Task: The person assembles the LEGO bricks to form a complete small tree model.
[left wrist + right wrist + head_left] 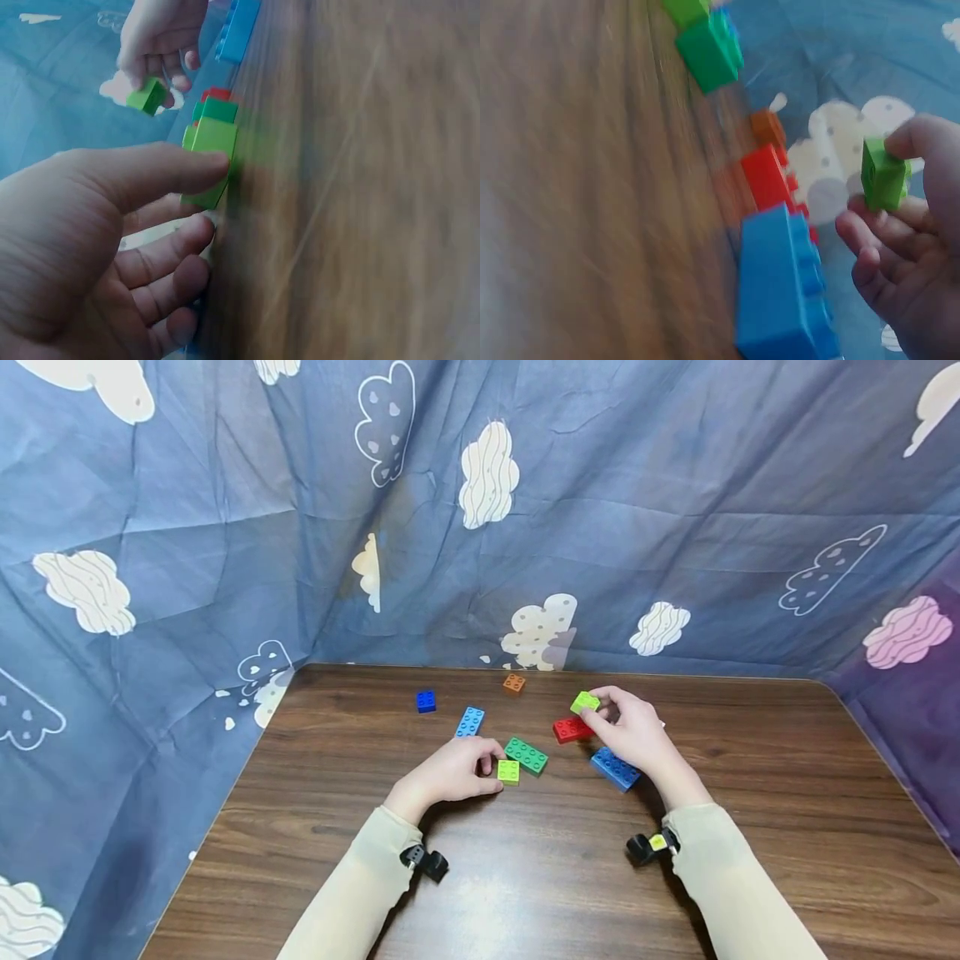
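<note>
My left hand [448,772] pinches a lime-green 2x2 toy brick [508,772] between thumb and forefinger, low at the tabletop. Right behind that brick lies a green 2x4 brick [527,756]. Higher up, a second lime-green brick [883,174] is pinched by my right hand [637,733], raised above the table. Under it, a red brick [572,730] is partly covered by the right hand. A blue 2x4 brick [615,768] lies just below the right palm in the head view.
A light blue brick [470,722] lies beyond the left hand, with a small dark blue brick [426,702] to its left. Farther back is an orange brick [513,683]. A blue cloud-patterned cloth [435,568] hangs behind the wooden table [787,777].
</note>
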`<act>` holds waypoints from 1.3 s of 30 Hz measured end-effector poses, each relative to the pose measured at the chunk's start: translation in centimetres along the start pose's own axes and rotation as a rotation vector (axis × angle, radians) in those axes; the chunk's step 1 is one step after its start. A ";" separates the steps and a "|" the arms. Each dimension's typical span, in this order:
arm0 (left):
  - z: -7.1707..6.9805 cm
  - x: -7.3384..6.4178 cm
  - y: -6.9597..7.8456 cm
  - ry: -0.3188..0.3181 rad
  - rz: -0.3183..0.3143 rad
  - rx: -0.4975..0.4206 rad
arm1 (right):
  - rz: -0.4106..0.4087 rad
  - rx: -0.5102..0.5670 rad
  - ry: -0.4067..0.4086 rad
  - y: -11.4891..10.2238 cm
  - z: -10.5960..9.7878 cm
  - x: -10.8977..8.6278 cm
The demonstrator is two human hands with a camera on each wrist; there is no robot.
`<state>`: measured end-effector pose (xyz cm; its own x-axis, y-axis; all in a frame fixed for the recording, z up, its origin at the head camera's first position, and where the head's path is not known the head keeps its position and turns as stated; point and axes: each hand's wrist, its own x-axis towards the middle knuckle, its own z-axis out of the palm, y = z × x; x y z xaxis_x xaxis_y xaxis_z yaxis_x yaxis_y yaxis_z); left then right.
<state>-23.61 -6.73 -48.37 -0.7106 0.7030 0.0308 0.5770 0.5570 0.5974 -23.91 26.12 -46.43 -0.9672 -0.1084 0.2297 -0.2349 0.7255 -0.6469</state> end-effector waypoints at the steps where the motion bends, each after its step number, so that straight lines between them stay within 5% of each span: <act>1: 0.2 0.1 0.1 0.003 0.005 0.009 | 0.002 0.008 0.016 -0.3 0.2 -0.4; 7: 0.9 0.8 1.0 0.020 0.014 0.027 | 0.040 0.098 0.077 -1.4 1.2 -2.6; 18: 3.0 3.8 3.0 0.105 -0.077 0.030 | 0.026 0.213 0.082 -1.9 4.4 -4.4; 24: 3.6 3.8 2.4 0.147 -0.065 -0.015 | 0.057 0.293 0.007 -2.8 5.2 -4.9; 32: 3.4 2.9 0.8 0.145 0.001 -0.172 | -0.131 0.235 -0.077 -1.1 5.6 -5.4; 39: 3.8 2.6 0.6 0.172 -0.012 -0.155 | -0.196 0.277 -0.129 -0.4 6.4 -5.5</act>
<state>-23.60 -2.91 -50.97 -0.7829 0.6035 0.1511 0.5086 0.4809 0.7142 -19.11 22.07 -52.02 -0.9015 -0.3243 0.2866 -0.4170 0.4731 -0.7761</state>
